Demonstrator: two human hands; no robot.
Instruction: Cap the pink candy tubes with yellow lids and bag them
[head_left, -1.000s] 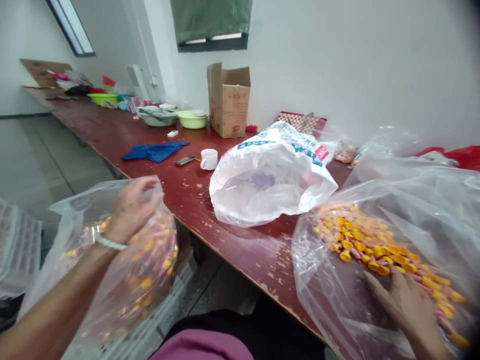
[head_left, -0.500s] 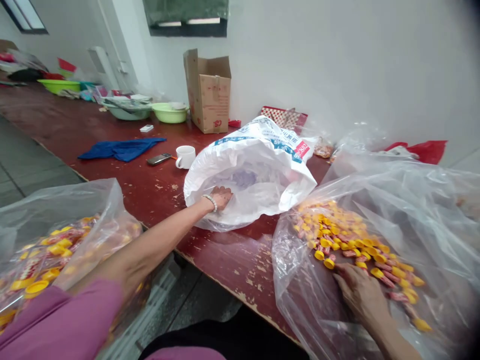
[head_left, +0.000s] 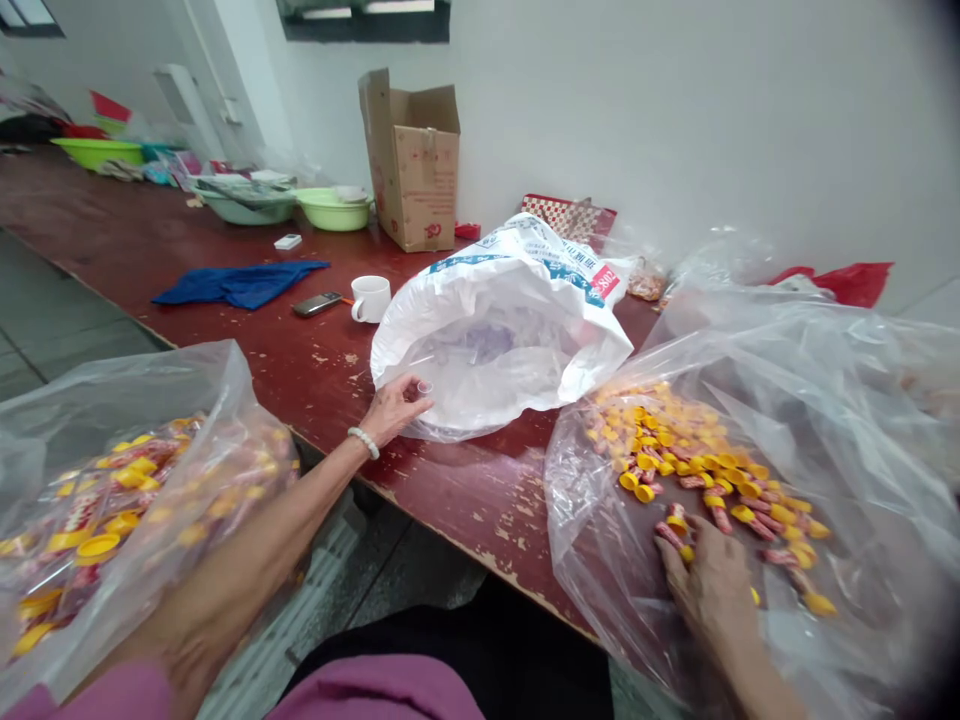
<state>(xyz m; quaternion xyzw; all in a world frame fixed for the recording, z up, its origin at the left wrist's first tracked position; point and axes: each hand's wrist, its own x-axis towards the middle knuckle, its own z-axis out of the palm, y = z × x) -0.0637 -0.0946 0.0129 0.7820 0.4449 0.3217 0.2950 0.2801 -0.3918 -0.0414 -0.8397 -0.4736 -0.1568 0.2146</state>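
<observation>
My left hand (head_left: pixel 394 410) is closed in a pinch on a small clear plastic tube (head_left: pixel 424 388), whose round end shows. It is at the mouth of a white woven sack (head_left: pixel 592 345), which lies open on the table and holds clear plastic pieces (head_left: pixel 487 345). Inside a large clear plastic bag (head_left: pixel 600 570), my right hand (head_left: pixel 712 585) has its thumb and fingers closed around a few small red-and-white pieces with yellow caps (head_left: pixel 670 535). More yellow-capped pieces (head_left: pixel 720 470) lie in a heap just beyond those fingers.
At the left, another clear bag (head_left: pixel 217 375) holds clear containers with yellow lids (head_left: pixel 97 548). Along the red table (head_left: pixel 465 500) are a white mug (head_left: pixel 370 299), a phone (head_left: pixel 316 304), a blue cloth (head_left: pixel 240 284), basins (head_left: pixel 334 210) and an open carton (head_left: pixel 427 190).
My left hand has drawn back from inside the sack to its mouth, now with the clear tube. My right hand has gathered a few yellow-capped pieces. The view has tilted down slightly.
</observation>
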